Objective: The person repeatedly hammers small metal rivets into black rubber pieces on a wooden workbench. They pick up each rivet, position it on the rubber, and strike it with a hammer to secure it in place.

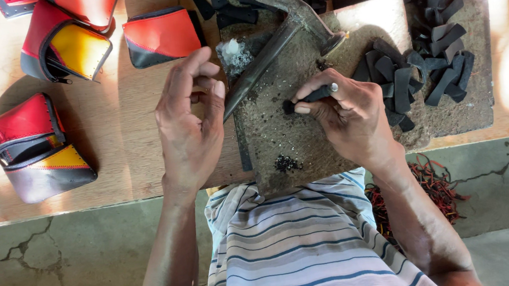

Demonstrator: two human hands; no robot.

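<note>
My left hand [191, 128] curls its fingertips around the end of a worn hammer's [292, 23] handle, and the hammer head hangs over a pitted stone block [279, 137]. My right hand [347, 116] pinches a short metal punch [319, 93]. The punch's tip presses a small black strip piece [288, 106] against the block. A little heap of black punched bits [286, 163] lies near the block's front edge.
Several black strips [413, 74] are piled on the block's right side and at the back of the wooden board [119, 133]. Red, yellow and grey pouches [38, 148] lie at the left, with another red pouch [161, 37] behind. Red cords [438, 186] lie on the cracked concrete floor [57, 261].
</note>
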